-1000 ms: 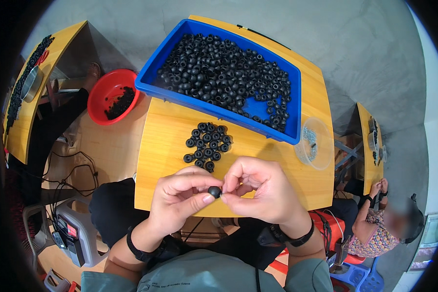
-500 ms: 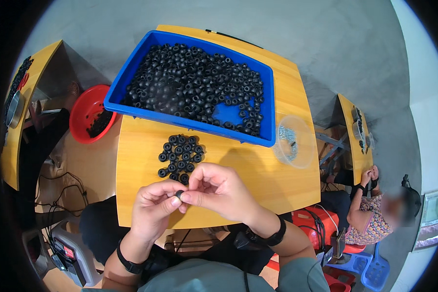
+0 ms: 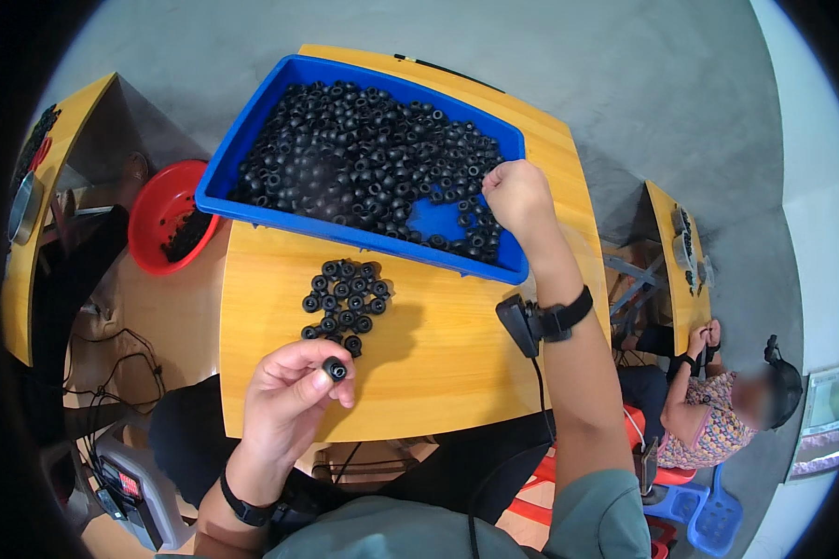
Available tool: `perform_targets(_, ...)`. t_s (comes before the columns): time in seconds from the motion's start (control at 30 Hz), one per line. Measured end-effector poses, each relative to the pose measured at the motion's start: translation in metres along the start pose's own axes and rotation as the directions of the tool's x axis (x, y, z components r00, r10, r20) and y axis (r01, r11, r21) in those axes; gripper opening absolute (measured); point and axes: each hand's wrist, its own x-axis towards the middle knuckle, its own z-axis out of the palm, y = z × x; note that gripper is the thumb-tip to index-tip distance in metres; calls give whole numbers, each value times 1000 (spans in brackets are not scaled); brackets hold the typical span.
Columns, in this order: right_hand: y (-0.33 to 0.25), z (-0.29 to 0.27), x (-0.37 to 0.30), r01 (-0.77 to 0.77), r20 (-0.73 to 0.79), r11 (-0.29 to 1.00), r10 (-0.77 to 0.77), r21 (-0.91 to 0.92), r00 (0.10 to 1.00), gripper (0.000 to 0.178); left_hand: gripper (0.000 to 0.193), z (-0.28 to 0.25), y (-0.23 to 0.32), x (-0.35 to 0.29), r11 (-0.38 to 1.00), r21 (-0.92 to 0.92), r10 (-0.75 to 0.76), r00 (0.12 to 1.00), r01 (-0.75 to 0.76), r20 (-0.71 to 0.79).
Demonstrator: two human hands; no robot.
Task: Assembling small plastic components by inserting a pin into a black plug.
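Between the thumb and fingers of my left hand (image 3: pixel 294 391) is a small black ring-shaped cap (image 3: pixel 335 368), its hollow end facing up. Just beyond it, a cluster of similar black caps (image 3: pixel 346 300) lies on the yellow table (image 3: pixel 438 363). My right hand (image 3: pixel 517 194) is over the right side of a blue tray (image 3: pixel 345 233), its fingers curled in; whether they hold anything is hidden. Loose black caps (image 3: pixel 354 149) fill most of the tray, and a patch of bare blue bottom shows near my right hand.
A clear round tub stands right of the tray, mostly covered by my right forearm. To the left, a red basin (image 3: pixel 149 252) holds black pieces. A person (image 3: pixel 708 410) sits at another table (image 3: pixel 676 252) on the right. Cables (image 3: pixel 126 363) trail at the lower left.
My hands have come apart. The right one has moved up and right to the tray, while the left keeps the cap, now with its hollow end in sight.
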Motion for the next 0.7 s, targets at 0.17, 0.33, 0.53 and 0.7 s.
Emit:
perform_targets(0.17,-10,21,10,86,71,914,-63,-396,995,8,24,-1,3,-3,999,-34,-9,1000,10,8)
perform_targets(0.33,-3,30,16,103,0,909,-113,-403,994,6,23,-1,6,-5,999,-36,4,1000,-3,21)
perform_targets(0.53,-2,28,10,67,34,981,-62,-180,997,13,24,-2,6,-6,1000,-18,4,1000,-4,22)
perform_targets(0.7,9,5,-4,93,-110,977,-72,193,991,25,24,1,6,-5,996,-86,-26,998,30,56)
